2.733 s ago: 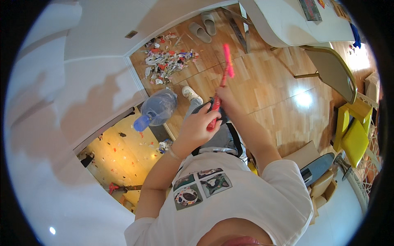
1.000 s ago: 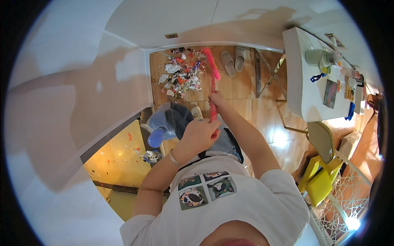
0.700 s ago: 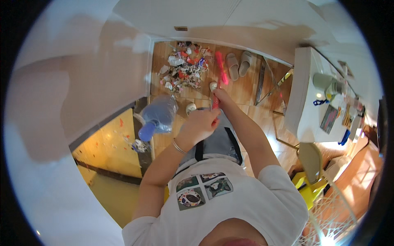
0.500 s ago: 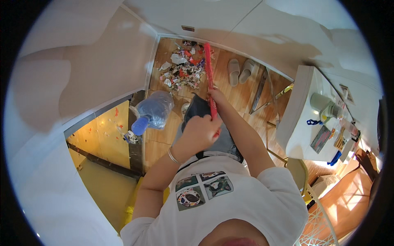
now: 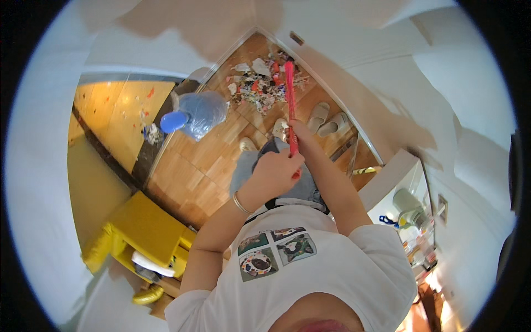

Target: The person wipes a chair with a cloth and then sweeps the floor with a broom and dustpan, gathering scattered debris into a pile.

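Both hands are closed around a long, thin red stick (image 5: 291, 91), perhaps a handle; its exact kind is not clear. My left hand (image 5: 275, 174), with a bracelet at the wrist, grips the end nearer my body. Farther along, my right hand (image 5: 297, 134) is wrapped round it. The stick's far end points toward a pile of mixed paper scraps and litter (image 5: 260, 91) on the wooden floor, and overlaps its right side in view. Whether it touches the scraps I cannot tell.
A big clear plastic bottle with a blue top (image 5: 202, 115) stands left, by a dark floor strip (image 5: 149, 149). Grey slippers (image 5: 332, 124) lie right of my shoes. A white table (image 5: 387, 188) with small items is at right, yellow furniture (image 5: 146, 227) at lower left.
My view has turned, bringing the yellow furniture into sight and shifting the litter pile rightward in the picture. Both hands keep their hold on the red stick.
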Demonstrator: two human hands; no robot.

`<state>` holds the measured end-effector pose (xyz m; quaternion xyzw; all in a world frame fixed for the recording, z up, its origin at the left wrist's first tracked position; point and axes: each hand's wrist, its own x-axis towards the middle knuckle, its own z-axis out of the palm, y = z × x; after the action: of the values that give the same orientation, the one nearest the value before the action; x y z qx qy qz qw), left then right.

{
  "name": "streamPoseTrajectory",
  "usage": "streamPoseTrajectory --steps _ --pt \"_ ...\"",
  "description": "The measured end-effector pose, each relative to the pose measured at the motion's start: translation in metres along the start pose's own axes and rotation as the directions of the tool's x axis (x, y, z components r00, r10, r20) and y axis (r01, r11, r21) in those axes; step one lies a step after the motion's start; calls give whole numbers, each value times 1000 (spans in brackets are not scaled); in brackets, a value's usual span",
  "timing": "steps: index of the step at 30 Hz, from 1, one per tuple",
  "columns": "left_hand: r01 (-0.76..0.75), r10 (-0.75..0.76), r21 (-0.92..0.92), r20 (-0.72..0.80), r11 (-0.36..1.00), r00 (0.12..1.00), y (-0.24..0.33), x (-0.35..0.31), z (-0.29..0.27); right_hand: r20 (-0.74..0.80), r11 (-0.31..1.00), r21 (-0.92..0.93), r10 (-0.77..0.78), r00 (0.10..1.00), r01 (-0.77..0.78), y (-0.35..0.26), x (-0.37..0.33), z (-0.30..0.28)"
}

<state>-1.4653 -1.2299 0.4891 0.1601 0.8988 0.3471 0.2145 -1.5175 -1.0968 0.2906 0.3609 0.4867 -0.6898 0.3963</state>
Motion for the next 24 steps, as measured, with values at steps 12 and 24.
streamPoseTrajectory --steps 12,24 --pt "-139 -228 -600 -494 788 839 10 -114 12 472 824 -446 -116 874 350 11 -145 57" --pt "-306 -733 -777 272 -549 624 -88 -161 150 838 174 -539 6 546 824 91 -192 103"
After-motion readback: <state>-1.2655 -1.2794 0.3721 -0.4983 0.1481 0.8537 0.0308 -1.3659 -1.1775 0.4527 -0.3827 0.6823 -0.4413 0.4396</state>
